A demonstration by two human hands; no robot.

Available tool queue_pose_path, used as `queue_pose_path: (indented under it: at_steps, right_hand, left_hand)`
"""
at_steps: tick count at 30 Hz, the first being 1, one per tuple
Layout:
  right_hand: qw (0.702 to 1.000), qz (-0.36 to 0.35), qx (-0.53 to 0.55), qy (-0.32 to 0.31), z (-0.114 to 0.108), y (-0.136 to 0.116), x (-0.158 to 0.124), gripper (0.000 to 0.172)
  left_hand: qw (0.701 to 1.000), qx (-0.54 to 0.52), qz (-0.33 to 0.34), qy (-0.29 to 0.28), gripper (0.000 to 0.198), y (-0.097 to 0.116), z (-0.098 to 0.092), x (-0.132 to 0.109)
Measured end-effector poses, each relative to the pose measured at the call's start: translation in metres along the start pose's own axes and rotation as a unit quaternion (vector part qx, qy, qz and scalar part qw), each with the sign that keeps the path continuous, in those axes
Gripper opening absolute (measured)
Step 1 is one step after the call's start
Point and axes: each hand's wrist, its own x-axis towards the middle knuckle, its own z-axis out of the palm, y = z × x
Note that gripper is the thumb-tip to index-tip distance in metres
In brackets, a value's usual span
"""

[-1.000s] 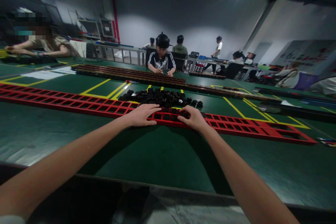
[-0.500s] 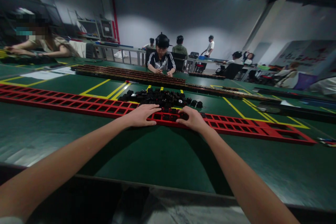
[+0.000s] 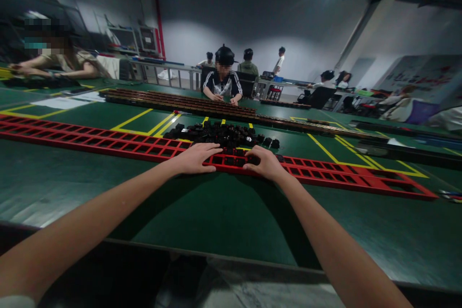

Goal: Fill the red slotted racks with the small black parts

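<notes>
A long red slotted frame (image 3: pixel 140 147) lies across the green table, with small black blocks (image 3: pixel 229 160) seated in several of its middle slots. My left hand (image 3: pixel 193 158) lies flat over the frame just left of these blocks, fingers stretched out and thumb along the front rail. On the right, my right hand (image 3: pixel 266 162) is curled over the frame. Its thumb is at the front rail and its index finger farther back, around a dark block partly hidden by the hand. Right behind the frame is a loose heap of black blocks (image 3: pixel 220 132).
Long brown-and-black strips (image 3: pixel 173 101) lie farther back, before a co-worker (image 3: pixel 223 82) seated opposite. Yellow tape lines mark the green table (image 3: pixel 224 216). White papers (image 3: pixel 59 102) lie at left, dark bars (image 3: pixel 407 153) at right. Another person (image 3: pixel 68 62) sits far left.
Both my hands stay at nearly the same place on the frame. The view shifts very slightly. In the background, a standing person has moved a little to the left.
</notes>
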Motion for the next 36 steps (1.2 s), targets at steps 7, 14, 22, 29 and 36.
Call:
queue_pose_path:
  at_steps: [7, 14, 22, 29, 36]
  right_hand:
    - [1.0, -0.009, 0.006, 0.001, 0.0, 0.0017, -0.0001, 0.028]
    - [1.0, -0.003, 0.003, -0.011, -0.0008, 0.0001, -0.0004, 0.03]
    - [1.0, -0.007, -0.004, -0.013, -0.0005, 0.0006, -0.0005, 0.03]
    - [1.0, -0.01, -0.016, -0.015, -0.0007, 0.0, -0.0005, 0.029]
    - [1.0, -0.015, -0.017, -0.018, -0.0008, -0.0008, -0.0003, 0.029]
  left_hand:
    - [1.0, -0.003, -0.006, -0.005, 0.071, 0.0013, -0.0011, 0.0001]
    - [1.0, -0.002, -0.008, -0.007, 0.071, 0.001, -0.0011, 0.0005]
    - [1.0, -0.002, -0.006, -0.007, 0.071, 0.0012, -0.0014, 0.0003]
    - [1.0, 0.004, -0.005, -0.005, 0.071, -0.0003, 0.0001, 0.0006]
    - [1.0, -0.001, -0.008, -0.007, 0.071, 0.0017, -0.0017, 0.0004]
